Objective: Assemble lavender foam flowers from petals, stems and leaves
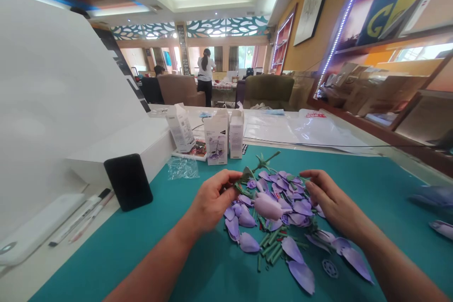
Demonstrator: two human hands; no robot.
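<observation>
My left hand [212, 200] is closed in a pinch on the green leafy stem of an artificial flower. Its pale purple bud [268, 206] hangs over a heap of loose parts. Beside the heap, on its right, my right hand [331, 198] has thumb and forefinger apart with nothing visible between them. Loose purple petals [302, 206] are piled between my hands. Short green stem pieces [273, 247] lie in front of them. A small purple ring-shaped part [330, 268] rests near my right forearm. Another green leafy stem piece [264, 162] shows behind the heap.
A teal mat [170, 231] covers the table. Small white boxes [216, 144] stand behind the heap, with clear plastic wrap [183, 168] nearby. A black phone-like slab [128, 182] leans at left, near pens [79, 217]. More purple parts [433, 196] lie far right. A person [205, 73] stands across the room.
</observation>
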